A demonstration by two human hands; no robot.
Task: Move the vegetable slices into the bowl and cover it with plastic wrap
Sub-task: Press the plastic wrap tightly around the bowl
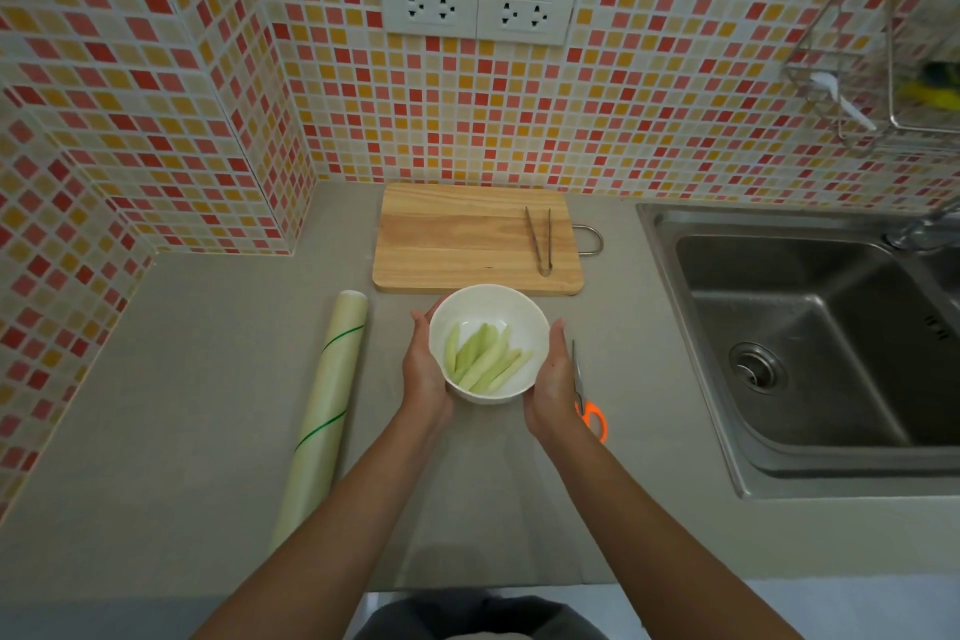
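Observation:
A white bowl (519, 312) sits on the grey counter in front of me, with several pale green vegetable slices (485, 359) lying inside it. My left hand (423, 369) cups the bowl's left side and my right hand (550, 379) cups its right side. A long roll of plastic wrap (324, 411) lies on the counter to the left of the bowl, apart from both hands. The bowl has no cover on it.
A wooden cutting board (457, 239) lies behind the bowl with metal tongs (540, 239) on its right part. Orange-handled scissors (589, 405) rest just right of my right hand. A steel sink (810, 338) fills the right side. Tiled walls stand behind and left.

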